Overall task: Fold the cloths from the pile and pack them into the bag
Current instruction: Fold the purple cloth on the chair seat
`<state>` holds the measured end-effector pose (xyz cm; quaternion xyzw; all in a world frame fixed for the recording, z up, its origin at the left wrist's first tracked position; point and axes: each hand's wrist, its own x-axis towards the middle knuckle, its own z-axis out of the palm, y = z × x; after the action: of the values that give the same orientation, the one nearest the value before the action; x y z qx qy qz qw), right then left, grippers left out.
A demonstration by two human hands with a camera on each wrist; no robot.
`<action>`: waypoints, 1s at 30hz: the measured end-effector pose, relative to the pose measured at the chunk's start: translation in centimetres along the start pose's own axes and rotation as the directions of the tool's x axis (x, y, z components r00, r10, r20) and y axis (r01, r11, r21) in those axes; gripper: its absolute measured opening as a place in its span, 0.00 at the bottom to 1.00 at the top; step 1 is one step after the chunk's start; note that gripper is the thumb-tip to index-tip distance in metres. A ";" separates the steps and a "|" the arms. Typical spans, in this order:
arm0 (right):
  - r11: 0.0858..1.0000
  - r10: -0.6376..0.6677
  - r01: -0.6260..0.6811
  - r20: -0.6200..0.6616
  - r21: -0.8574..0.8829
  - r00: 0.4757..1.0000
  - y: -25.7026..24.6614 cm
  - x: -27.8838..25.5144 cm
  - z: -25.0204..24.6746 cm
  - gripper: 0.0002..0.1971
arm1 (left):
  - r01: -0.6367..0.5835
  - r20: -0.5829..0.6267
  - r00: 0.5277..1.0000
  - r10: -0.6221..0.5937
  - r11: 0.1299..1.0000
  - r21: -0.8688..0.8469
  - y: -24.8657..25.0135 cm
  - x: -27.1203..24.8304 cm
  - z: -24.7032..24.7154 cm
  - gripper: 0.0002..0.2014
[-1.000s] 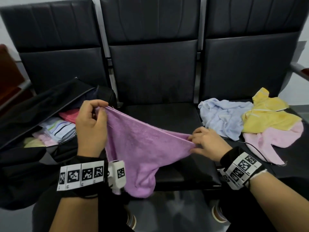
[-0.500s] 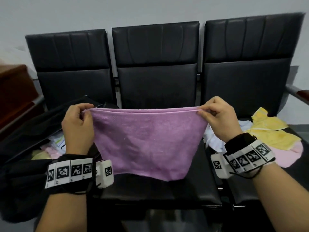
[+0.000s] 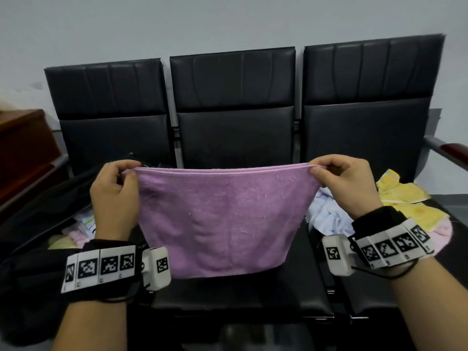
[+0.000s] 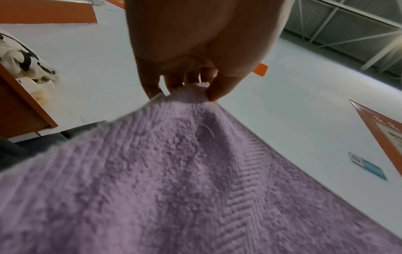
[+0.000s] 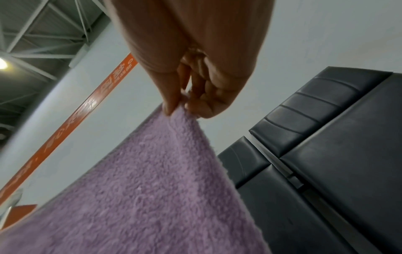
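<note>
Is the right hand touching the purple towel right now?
Touching. The right wrist view shows the right hand pinching a top corner of the purple towel between thumb and fingers.

We hold a purple cloth (image 3: 217, 219) stretched in the air over the middle seat of a black three-seat bench (image 3: 233, 127), our left hand (image 3: 115, 196) pinching its top left corner and our right hand (image 3: 347, 186) its top right. The top edge shows two layers. An open black bag (image 3: 38, 211) with folded cloths inside lies on the left seat; a pile of cloths (image 3: 395, 198) lies on the right.
</note>
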<state>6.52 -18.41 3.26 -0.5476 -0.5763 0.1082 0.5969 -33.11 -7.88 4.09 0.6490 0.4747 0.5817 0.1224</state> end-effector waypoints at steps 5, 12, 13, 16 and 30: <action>0.992 0.069 -0.074 -0.050 -0.103 0.996 1.3 2.1 0.6 0.13 | 0.097 0.034 0.995 -0.097 0.995 0.014 -2.3 1.2 2.3 0.12; 0.969 0.132 -0.149 -0.102 -0.195 0.986 2.7 5.5 2.4 0.13 | 0.201 0.095 0.975 -0.202 0.979 0.023 -4.1 3.3 5.8 0.10; 0.980 0.110 -0.127 -0.119 -0.151 0.987 2.4 6.0 2.4 0.14 | 0.169 0.075 0.983 -0.168 0.986 -0.003 -3.7 3.9 5.6 0.10; 0.998 0.057 -0.054 -0.178 0.020 0.982 1.0 6.5 1.6 0.11 | 0.066 0.033 0.997 -0.063 0.995 -0.080 -2.3 5.0 4.6 0.10; 0.839 0.479 -0.504 0.160 0.206 0.863 9.7 -9.4 2.2 0.13 | 0.508 0.494 0.762 -0.420 0.859 -0.054 -9.9 -7.4 2.5 0.15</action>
<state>6.70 -20.73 -10.26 -0.5943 -0.4285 0.3545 0.5810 -34.64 -7.35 -8.38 0.6163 0.5214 0.4014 0.4327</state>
